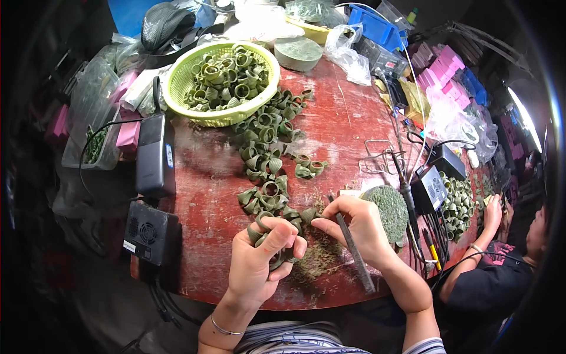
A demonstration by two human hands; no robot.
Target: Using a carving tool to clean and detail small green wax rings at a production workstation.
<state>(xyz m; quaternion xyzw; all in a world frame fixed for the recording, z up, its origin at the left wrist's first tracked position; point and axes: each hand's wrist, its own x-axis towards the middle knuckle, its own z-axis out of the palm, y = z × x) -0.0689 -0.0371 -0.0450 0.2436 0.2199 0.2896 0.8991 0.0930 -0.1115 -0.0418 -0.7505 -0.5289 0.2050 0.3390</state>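
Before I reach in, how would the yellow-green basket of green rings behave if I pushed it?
The yellow-green basket looks like thin mesh plastic, so it probably flexes. Heaped green rings likely make it slide heavily rather than tip. Loose rings against its near side would probably scatter or roll.

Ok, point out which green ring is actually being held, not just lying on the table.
The green ring pinched in the left hand, near the table's front edge. The other rings lie loose on the red table or in the green basket.

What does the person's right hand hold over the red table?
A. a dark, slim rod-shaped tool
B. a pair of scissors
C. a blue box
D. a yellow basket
A: the right hand grips a dark, slim rod-shaped tool that slants down toward the table's near edge, while the left hand holds a green ring.
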